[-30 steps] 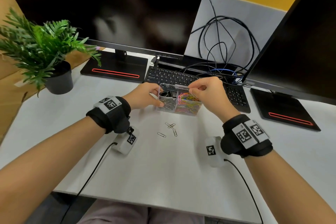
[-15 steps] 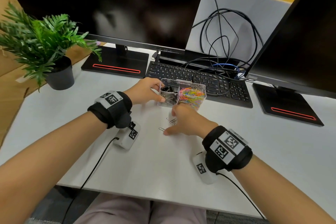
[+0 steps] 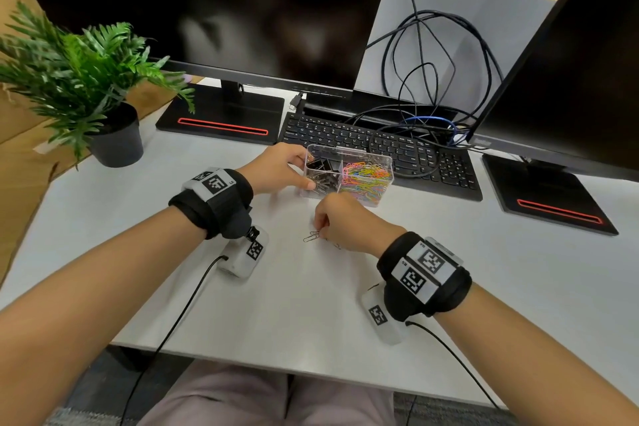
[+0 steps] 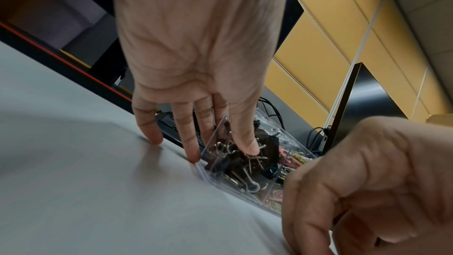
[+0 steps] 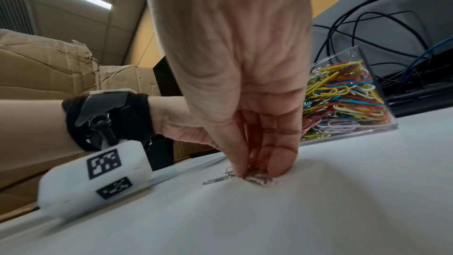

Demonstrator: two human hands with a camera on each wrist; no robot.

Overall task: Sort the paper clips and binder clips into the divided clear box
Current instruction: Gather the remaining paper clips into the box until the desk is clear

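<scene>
The divided clear box [image 3: 390, 168] stands in front of the keyboard. Coloured paper clips [image 3: 363, 178] fill its right part, and black binder clips [image 3: 321, 180] with silver handles lie in the left parts. My left hand [image 3: 305, 172] holds the box's left end, thumb on the front wall [image 4: 247, 144]. My right hand [image 3: 320, 233] is down on the desk just in front of the box. Its thumb and fingers pinch silver paper clips [image 5: 258, 179] that lie on the desk. One silver clip [image 3: 310, 237] sticks out to the left of the fingertips.
A black keyboard [image 3: 415, 156] with a tangle of cables [image 3: 425, 86] lies right behind the box. Two dark monitors stand behind on bases [image 3: 221, 117] [image 3: 546, 194]. A potted plant [image 3: 114, 135] sits at the far left, with cardboard beyond the desk's left edge.
My right hand came from the top of the box down to the loose silver clips on the desk and has closed its fingers on them. The left hand stayed on the box.
</scene>
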